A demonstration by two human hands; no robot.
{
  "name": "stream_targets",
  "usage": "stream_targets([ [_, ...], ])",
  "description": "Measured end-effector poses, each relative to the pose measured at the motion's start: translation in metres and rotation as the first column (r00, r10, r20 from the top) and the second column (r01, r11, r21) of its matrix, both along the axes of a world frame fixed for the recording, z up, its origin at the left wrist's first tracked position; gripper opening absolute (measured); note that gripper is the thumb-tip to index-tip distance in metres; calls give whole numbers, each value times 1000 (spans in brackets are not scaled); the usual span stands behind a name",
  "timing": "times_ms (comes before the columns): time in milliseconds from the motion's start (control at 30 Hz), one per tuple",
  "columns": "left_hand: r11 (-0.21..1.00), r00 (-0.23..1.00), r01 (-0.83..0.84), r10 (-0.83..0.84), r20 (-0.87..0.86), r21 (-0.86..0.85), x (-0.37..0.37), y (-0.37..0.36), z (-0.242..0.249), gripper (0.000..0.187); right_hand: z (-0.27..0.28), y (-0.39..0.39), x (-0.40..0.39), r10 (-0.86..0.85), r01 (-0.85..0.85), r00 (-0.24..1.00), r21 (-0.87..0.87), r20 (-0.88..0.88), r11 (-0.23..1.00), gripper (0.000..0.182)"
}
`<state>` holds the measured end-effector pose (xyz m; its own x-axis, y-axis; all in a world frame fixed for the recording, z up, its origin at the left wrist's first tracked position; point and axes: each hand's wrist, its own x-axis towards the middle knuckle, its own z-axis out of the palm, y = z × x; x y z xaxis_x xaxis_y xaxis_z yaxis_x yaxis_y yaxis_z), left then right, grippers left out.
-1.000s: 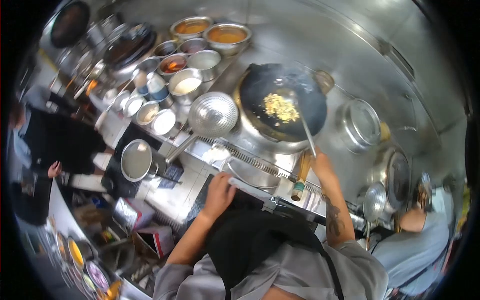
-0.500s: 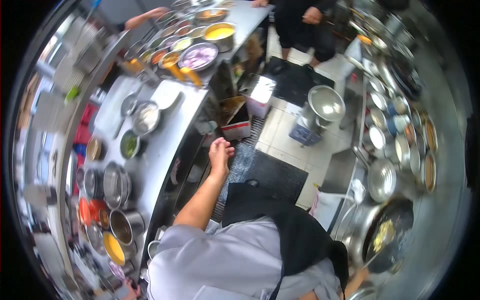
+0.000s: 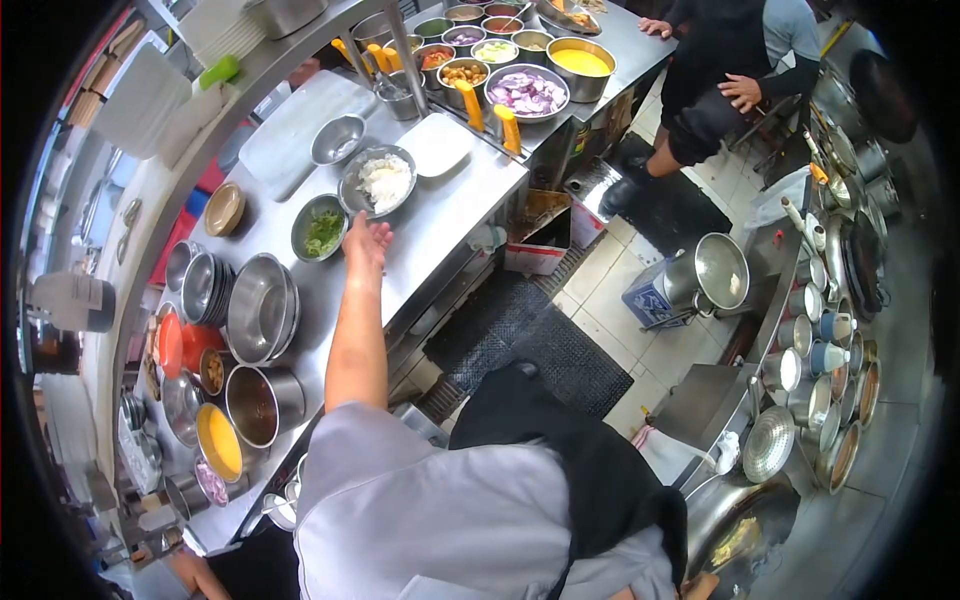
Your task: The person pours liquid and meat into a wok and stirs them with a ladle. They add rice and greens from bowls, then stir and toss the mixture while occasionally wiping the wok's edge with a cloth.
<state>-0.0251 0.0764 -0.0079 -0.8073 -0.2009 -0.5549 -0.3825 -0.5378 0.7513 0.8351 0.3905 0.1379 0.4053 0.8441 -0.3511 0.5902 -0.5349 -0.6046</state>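
Observation:
My left hand (image 3: 368,243) is stretched out over the steel counter, fingers apart, its fingertips right at the near rim of a metal bowl of white rice (image 3: 384,183). Just left of it is a metal bowl of chopped greens (image 3: 321,231). At the bottom right edge, my right hand (image 3: 702,585) shows only in part, its fingers curled beside the wok (image 3: 775,497). Yellow food (image 3: 738,541) that looks like egg lies in that wok. What the right hand grips is hidden.
A pan of sliced onions (image 3: 526,92) and a pot of yellow liquid (image 3: 582,70) stand among ingredient tins at the back. Stacked bowls (image 3: 262,308) line the counter's left. A person (image 3: 720,90) stands ahead by the aisle. A steel pot (image 3: 712,272) rests on a blue box.
My left hand has moved from above the aisle to the bowls on the counter. The view has turned left. My right hand has slipped lower, toward the frame's edge.

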Motion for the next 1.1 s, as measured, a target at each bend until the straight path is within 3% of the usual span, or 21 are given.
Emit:
stream_targets([
  [167,977,994,37,-58,-94,-211,-34,-8,-29,23,2,0,17,14,-16,999,46,36,999,21],
  [267,972,972,235,-235,1,21,-15,0,-7,27,4,-1,36,22,-27,998,79,60,997,22],
  [300,934,934,323,-341,109,154,-20,-3,2,29,4,-1,43,22,-28,997,88,68,996,22],
  [333,948,944,298,-310,116,114,-18,2,8,22,4,-3,52,25,-32,997,98,72,995,23],
  [400,908,906,411,-416,74,76,-41,-9,-27,11,-2,-3,60,25,-34,997,122,77,992,23],
  [467,921,922,383,-386,24,76,-59,-25,-59,7,-9,-6,73,14,-24,997,147,73,989,24],
  [500,894,901,425,-402,-165,141,-50,-35,-62,6,-14,-5,77,15,-28,997,166,76,986,25],
  [533,907,908,410,-396,-135,98,-36,-36,-47,17,-18,-6,80,13,-27,997,175,80,984,25],
  [567,964,963,263,-264,-56,-36,-19,-29,-32,32,-21,-10,85,-1,-16,996,182,91,983,26],
  [600,928,928,372,-372,-28,-26,-18,-36,-25,40,-23,-18,85,-24,7,995,171,100,985,26],
  [633,879,879,472,-475,-49,-64,1,-20,9,39,-23,-25,87,-60,41,992,159,113,986,27],
  [667,881,908,406,-418,3,-242,30,8,40,25,-23,-26,91,-90,72,988,141,125,987,27],
  [700,820,824,539,-560,-80,-192,24,6,42,10,-25,-28,95,-125,107,982,129,139,986,28],
  [733,772,756,633,-631,-175,-46,29,17,53,15,-24,-34,97,-145,126,977,127,158,984,28],
  [800,694,687,719,-699,-199,47,55,64,79,17,-23,-44,87,-145,108,960,162,238,981,30],
  [833,574,580,814,-795,-177,90,48,84,76,19,-20,-50,75,-139,84,946,193,292,978,32],
  [867,573,575,816,-786,-225,83,58,107,73,16,-11,-44,68,-130,108,946,92,297,990,35],
  [933,410,420,907,-886,-195,95,84,160,76,13,2,-35,64,-156,160,980,-23,120,987,33],
  [967,441,449,893,-867,-214,86,127,188,88,11,-1,-40,70,-176,177,977,1,122,984,34],
  [1033,235,256,962,-954,-157,139,171,244,96,15,-10,-44,85,-205,199,970,55,129,978,35],
  [1100,48,81,970,-988,-132,236,208,298,88,13,-16,-65,88,-127,119,939,44,321,992,36],
])
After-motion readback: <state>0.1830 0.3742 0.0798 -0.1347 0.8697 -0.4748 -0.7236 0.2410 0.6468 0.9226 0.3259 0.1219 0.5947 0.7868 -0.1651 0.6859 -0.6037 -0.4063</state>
